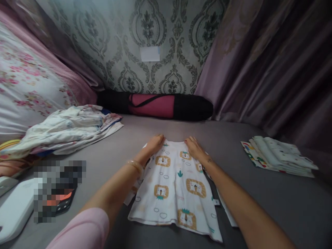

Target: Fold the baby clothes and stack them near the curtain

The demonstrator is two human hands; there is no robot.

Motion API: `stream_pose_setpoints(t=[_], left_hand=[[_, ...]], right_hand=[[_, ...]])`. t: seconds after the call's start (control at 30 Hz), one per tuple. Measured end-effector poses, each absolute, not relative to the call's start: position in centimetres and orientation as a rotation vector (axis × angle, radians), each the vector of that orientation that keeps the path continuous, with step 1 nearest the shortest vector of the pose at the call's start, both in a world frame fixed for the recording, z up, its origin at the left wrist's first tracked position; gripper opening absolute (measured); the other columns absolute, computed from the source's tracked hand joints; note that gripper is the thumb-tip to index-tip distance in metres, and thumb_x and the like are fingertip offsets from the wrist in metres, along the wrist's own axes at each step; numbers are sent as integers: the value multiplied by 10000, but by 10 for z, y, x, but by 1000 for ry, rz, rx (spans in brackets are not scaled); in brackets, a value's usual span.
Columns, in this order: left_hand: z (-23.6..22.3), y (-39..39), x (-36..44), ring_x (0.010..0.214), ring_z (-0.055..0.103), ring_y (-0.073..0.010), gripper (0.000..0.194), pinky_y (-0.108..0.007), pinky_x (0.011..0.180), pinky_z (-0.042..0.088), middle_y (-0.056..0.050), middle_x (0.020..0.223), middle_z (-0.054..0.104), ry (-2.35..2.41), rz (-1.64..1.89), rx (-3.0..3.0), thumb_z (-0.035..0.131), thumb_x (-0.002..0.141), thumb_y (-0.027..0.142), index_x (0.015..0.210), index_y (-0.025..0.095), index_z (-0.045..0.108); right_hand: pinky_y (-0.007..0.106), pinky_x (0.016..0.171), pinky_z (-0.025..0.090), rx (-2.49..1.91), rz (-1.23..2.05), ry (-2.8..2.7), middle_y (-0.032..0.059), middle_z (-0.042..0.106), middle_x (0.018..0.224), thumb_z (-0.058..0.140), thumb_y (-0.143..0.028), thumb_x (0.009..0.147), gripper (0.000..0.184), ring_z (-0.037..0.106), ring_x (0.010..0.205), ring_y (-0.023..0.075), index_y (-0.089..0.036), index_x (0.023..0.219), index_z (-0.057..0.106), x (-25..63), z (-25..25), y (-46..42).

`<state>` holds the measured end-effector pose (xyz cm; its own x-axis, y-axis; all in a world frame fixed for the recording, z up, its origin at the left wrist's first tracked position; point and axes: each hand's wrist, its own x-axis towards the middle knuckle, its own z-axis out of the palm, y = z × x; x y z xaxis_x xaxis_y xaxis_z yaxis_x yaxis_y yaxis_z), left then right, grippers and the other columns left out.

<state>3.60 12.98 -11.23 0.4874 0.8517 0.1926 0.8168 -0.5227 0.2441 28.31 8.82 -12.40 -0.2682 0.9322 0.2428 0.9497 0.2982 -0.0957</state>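
A small white garment with a lion print [176, 186] lies spread on the grey surface [145, 131] in front of me. My left hand [155, 143] rests on its far left corner, fingers together and curled over the edge. My right hand [193, 144] rests on the far right corner in the same way. A bangle sits on my left wrist. Both forearms stretch out over the garment's sides.
A loose heap of light clothes [70, 129] lies at the left by a floral pillow [28, 83]. Folded clothes [278, 155] are stacked at the right. A black and pink roll bag [155, 105] lies along the wall. A white device [15, 211] and a phone sit near left.
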Motion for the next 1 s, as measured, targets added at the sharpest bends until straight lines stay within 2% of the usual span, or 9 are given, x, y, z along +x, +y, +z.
stream_pose_setpoints(t=[0.43,0.53,0.67,0.77,0.83,0.9,1.0], left_hand=[[-118,141,46,1000,559,-231,308,-322,874,385,-128,1041,623,1649,304,2615,281,987,341,1016,155,525],[-112,141,48,1021,551,-253,308,-342,881,376,-155,1071,607,1668,188,2618,288,983,322,1056,132,519],[-84,126,56,1087,511,-316,290,-400,890,363,-201,1151,556,1710,133,2660,435,931,315,1098,95,524],[-59,94,66,1086,516,-311,290,-415,890,362,-178,1158,561,1626,188,2719,453,924,314,1122,117,532],[-47,62,75,1051,549,-279,265,-399,887,370,-140,1095,609,1430,206,2722,437,934,315,1100,146,557],[-41,25,87,990,589,-246,254,-355,846,399,-107,1024,651,1180,201,2709,438,931,321,1073,172,585],[-42,-22,107,866,630,-209,232,-279,687,430,-73,954,688,831,103,2650,477,901,337,1027,209,623]], right_hand=[[317,913,358,-1711,-88,-2416,105,593,1045,321,-251,985,305,501,1012,203,-155,998,610,286,-118,108],[290,914,381,-1766,177,-2233,99,619,1080,377,-277,971,281,533,1030,180,-151,1087,599,289,-110,108],[253,830,446,-1817,492,-1843,99,647,1115,399,-275,946,315,600,968,153,-146,1187,556,324,-90,86],[244,683,480,-1898,633,-1727,83,691,931,421,-252,910,260,638,745,143,-138,1040,615,365,-83,38],[231,559,460,-2031,748,-1660,52,684,785,414,-296,904,263,614,609,134,-147,927,629,387,-83,-3],[221,486,414,-2134,795,-1665,31,657,674,456,-378,877,285,583,541,131,-156,818,625,400,-85,-44],[218,443,345,-2275,740,-1701,25,625,594,548,-505,799,351,551,513,131,-172,695,587,402,-85,-92]])
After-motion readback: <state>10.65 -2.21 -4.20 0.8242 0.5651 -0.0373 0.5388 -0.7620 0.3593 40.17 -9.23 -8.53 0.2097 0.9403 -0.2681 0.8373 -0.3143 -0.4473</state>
